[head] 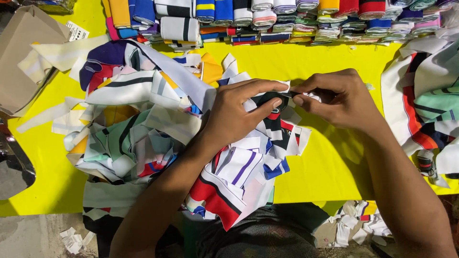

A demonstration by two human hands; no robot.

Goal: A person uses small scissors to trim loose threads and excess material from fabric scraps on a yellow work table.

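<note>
My left hand (pixel 241 112) pinches a small black, red and white fabric piece (pixel 275 114) at the top of a loose pile of coloured fabric cuttings (pixel 143 129) on the yellow table (pixel 330 162). My right hand (pixel 334 98) meets it from the right, fingers closed on a thin dark object, maybe small snips, at the same piece's edge. Both thumbs and forefingers sit within a few centimetres of each other. More striped pieces (pixel 234 177) hang over the table's near edge below my left forearm.
Rows of folded striped collar strips (pixel 296 19) line the far edge. A second heap of fabric (pixel 430 100) lies at the right. A brown cardboard piece (pixel 21 57) rests at the far left. Scraps (pixel 356 224) litter the floor by my lap.
</note>
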